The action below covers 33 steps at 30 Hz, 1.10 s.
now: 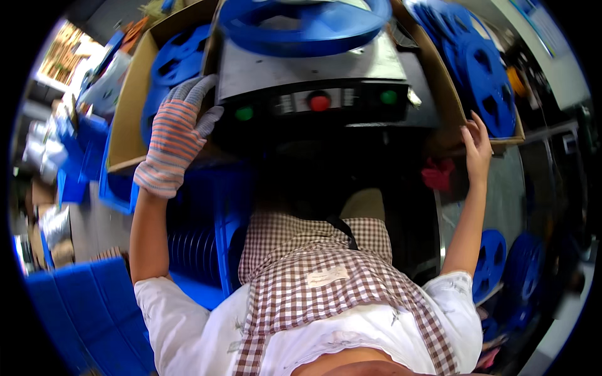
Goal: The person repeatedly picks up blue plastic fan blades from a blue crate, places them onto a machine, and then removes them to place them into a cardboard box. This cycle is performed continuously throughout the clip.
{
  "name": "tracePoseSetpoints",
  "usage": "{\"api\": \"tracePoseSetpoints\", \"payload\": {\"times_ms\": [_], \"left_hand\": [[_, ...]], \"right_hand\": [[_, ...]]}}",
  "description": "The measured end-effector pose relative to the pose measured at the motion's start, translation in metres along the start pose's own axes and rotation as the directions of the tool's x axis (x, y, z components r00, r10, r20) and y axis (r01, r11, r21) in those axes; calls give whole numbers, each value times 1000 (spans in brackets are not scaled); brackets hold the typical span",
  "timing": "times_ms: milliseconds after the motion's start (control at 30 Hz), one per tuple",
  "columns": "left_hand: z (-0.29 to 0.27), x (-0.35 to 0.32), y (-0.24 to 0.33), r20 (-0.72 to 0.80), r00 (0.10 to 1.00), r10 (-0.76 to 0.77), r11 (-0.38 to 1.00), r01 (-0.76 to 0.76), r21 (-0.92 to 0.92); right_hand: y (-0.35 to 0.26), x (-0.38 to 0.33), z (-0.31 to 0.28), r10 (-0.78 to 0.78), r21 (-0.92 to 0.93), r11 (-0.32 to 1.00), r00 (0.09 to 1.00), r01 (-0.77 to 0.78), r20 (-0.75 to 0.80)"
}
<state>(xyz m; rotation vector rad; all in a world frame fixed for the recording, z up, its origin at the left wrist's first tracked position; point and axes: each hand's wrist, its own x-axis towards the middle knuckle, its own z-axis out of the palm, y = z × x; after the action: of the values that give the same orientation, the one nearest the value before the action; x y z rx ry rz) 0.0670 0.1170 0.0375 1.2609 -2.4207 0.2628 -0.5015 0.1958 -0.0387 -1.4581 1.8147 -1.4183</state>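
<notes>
Grey-topped machine (313, 67) is positioned centrally, directly ahead of the wearer, between two open cardboard cartons. On its black front face a red button (320, 102) is set at mid-length; a green button (244, 113) is seen near the left corner and a second green button (389, 96) near the right corner. A large blue reel (301, 46), slightly blurred, is seen over the rear part of the machine top, cut off by the upper border of the view.

Left hand (179, 128), covered by a striped knit glove, is held beside the machine's front left corner, over the inner wall of the left carton (127, 122). Its fingers are extended, thumb apart: released. Contact with carton or machine cannot be confirmed.

Right hand (478, 143), bare, is placed at the front edge of the right carton (442, 84), fingers parted and slightly curved, released; whether the cardboard is touched cannot be told.

Blue reels (179, 59) are contained in the left carton; more blue reels (467, 78) are stacked in the right carton. A pinkish-red cloth (439, 173) is located below the right carton's inner front corner. A checked apron (313, 263) is worn.
</notes>
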Motion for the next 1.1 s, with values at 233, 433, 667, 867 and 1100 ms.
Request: {"api": "tracePoseSetpoints", "payload": {"times_ms": [233, 433, 667, 867, 1100], "left_hand": [[44, 118, 22, -75, 982, 176, 960, -155, 231], [51, 155, -13, 151, 971, 188, 916, -228, 329], [7, 147, -51, 16, 961, 276, 873, -257, 415], [-79, 4, -49, 80, 973, 219, 775, -223, 592], [-235, -242, -62, -109, 776, -621, 689, 474, -548]], "right_hand": [[26, 81, -79, -362, -640, 753, 908, 153, -210], [37, 117, -47, 84, -874, 486, 996, -28, 15], [55, 131, -60, -565, -803, 591, 751, 79, -342], [-24, 39, -74, -308, -119, 937, 617, 328, -724], [-81, -56, -78, -336, 423, 658, 745, 623, -576]]}}
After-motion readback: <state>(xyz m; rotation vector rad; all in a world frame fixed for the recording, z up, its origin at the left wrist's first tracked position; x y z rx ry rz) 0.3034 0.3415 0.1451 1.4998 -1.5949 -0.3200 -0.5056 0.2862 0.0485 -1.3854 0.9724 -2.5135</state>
